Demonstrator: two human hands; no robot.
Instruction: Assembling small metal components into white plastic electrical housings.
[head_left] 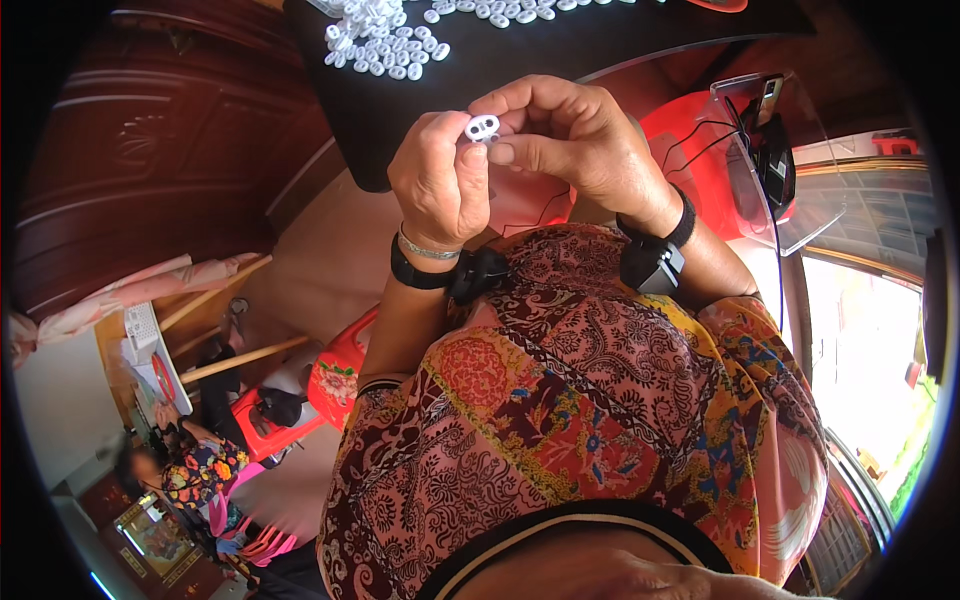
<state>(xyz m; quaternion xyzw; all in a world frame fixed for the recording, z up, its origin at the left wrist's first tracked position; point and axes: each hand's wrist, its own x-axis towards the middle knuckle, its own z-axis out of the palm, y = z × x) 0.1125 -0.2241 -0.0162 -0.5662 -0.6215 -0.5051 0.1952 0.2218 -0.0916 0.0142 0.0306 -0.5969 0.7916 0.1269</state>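
Observation:
Above my lap I hold a small white oval cord lock [482, 128] with two dark holes facing up. The thumb and forefinger of my left hand [442, 178] pinch its left side. My right hand [585, 140] is curled in from the right, thumb and forefinger closed at the piece's right and lower edge. A little whitish bit shows just under it, too small to make out. Many similar white pieces [385, 45] lie in a loose pile on the black table [365, 120] beyond my hands, with more strewn along its far side.
A red stool [690, 125] stands at the right, bearing a clear plastic box [800, 225] with a dark device and cables. Another red stool [340, 370] is at the left. Farther left a person in a flowered top [205, 475] sits by a small table. Wooden panelling [150, 150] rises at the upper left.

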